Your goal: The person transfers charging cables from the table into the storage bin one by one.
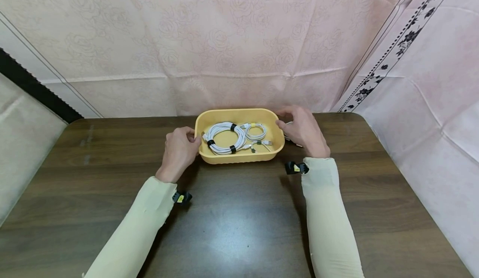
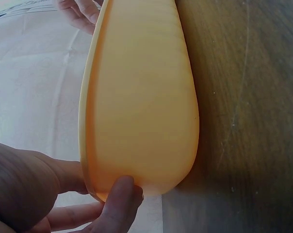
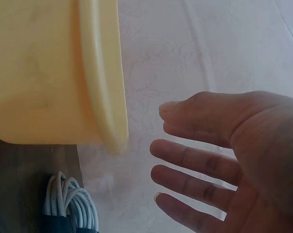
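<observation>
A shallow yellow plastic tray [image 1: 239,158] is at the table's far edge. In it lie a large white cable coil [image 1: 218,150] bound with black straps, a smaller white cable coil [image 1: 255,136], and a short cable [image 1: 262,143] with a USB plug. My left hand [image 1: 179,151] grips the tray's left end, thumb and fingers around the rim in the left wrist view. Beside the right end is my right hand [image 1: 301,130], its fingers extended and apart from the rim in the right wrist view. Another white cable coil [image 3: 71,201] lies below it, mostly hidden in the head view.
The brown wooden table [image 1: 239,219] spreads out in front of the tray. A pale floral cloth [image 1: 224,49] hangs right behind the table's far edge, and more cloth [image 1: 430,115] stands along the right side.
</observation>
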The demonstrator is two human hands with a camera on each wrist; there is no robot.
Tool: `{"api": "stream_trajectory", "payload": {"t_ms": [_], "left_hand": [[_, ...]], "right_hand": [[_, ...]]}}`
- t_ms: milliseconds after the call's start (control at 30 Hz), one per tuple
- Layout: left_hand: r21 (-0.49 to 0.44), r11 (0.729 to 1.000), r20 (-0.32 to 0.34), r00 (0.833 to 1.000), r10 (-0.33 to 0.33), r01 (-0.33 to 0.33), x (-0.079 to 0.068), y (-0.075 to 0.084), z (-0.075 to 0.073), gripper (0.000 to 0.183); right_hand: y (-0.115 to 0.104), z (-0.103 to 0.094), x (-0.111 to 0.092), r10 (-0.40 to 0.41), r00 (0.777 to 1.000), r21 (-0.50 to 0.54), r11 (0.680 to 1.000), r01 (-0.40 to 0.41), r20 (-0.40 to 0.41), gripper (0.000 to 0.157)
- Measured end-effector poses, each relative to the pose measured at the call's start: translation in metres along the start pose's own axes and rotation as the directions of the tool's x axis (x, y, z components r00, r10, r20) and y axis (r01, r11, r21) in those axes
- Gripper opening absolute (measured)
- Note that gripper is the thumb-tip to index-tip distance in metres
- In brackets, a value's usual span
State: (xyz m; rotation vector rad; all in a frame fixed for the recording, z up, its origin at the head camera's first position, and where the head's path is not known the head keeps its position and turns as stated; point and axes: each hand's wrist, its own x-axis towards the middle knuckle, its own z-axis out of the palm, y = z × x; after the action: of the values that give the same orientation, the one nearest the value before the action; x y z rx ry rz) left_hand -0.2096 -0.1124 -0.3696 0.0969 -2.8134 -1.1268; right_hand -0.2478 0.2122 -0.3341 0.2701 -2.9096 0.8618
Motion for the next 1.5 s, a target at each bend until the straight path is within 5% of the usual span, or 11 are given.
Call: {"api": "stream_trajectory", "payload": {"t_ms": [1500], "left_hand": [[0.001, 0.999, 0.032, 0.999, -0.042, 0.042, 0.0, 0.003, -0.001, 0.031]], "right_hand": [[0.027, 0.003, 0.0, 0.139, 0.99, -0.017, 0.99, -0.139, 0.002, 0.04]]}}
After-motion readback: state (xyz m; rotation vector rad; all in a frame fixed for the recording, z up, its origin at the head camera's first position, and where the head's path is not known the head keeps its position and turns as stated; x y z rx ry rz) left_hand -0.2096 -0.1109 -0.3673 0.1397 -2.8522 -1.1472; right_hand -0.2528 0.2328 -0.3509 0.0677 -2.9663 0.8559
